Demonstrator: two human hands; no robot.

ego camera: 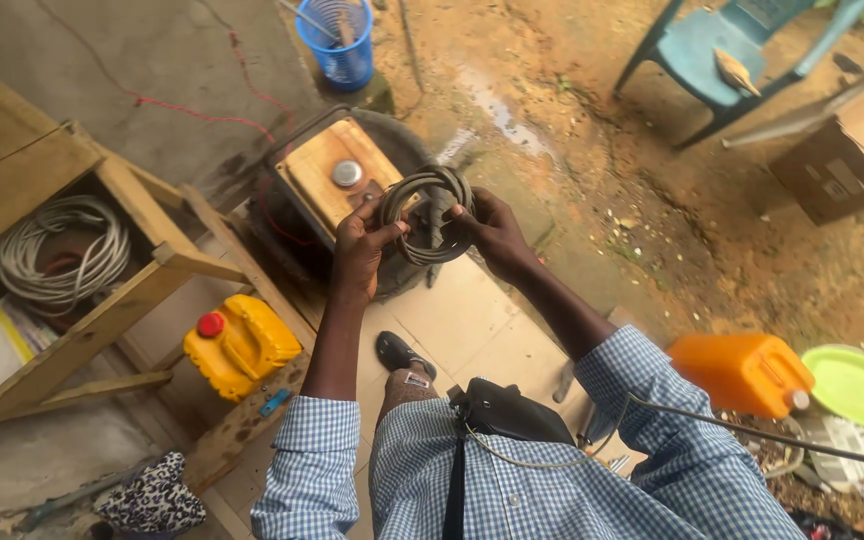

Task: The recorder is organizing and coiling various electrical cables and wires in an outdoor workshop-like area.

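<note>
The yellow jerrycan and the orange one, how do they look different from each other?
The yellow jerrycan lies beside the wooden bench on the left; the orange jerrycan lies on the right, next to a green plate. The yellow one has a red cap, the orange one a pale cap. The yellow one has ribbed sides; the orange one looks smooth. Both are plastic, capped, and apart from both hands.

Both arms reach forward, left hand (360, 243) and right hand (492, 232) raised, each grip closed.
</note>
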